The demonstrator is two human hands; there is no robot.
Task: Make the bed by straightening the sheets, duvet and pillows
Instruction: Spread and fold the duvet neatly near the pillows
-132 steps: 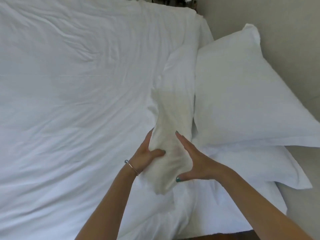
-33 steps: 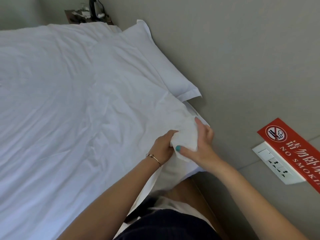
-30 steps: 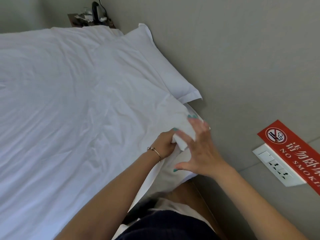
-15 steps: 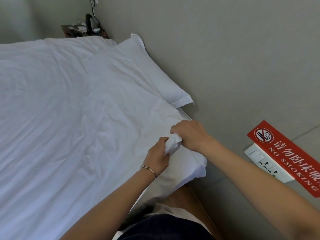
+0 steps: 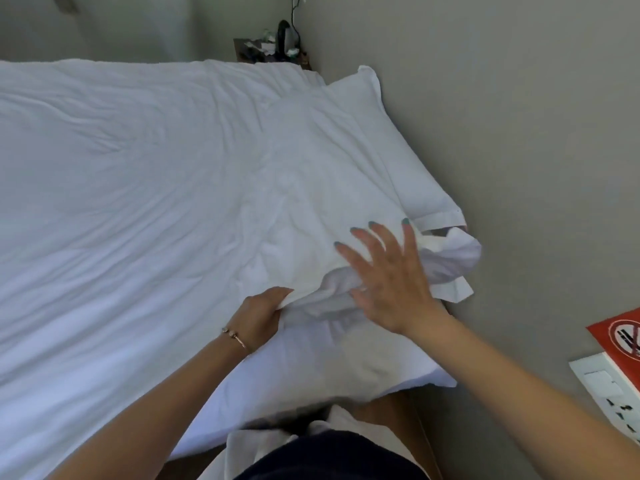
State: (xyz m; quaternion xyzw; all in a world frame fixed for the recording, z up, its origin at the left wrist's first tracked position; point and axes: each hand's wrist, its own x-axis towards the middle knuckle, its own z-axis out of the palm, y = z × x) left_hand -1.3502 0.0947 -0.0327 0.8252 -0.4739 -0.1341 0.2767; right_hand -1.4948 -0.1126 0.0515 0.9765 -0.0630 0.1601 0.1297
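By the wall, rumpled duvet (image 5: pixel 173 188) (soft)

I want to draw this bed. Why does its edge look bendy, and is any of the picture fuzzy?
Head view: the wide lens curves the duvet's far edge; the right hand looks slightly smeared, as does the red sign at the frame edge; the nightstand clutter is too soft to make out; light is even, with soft shadow under the folds the left hand grips.
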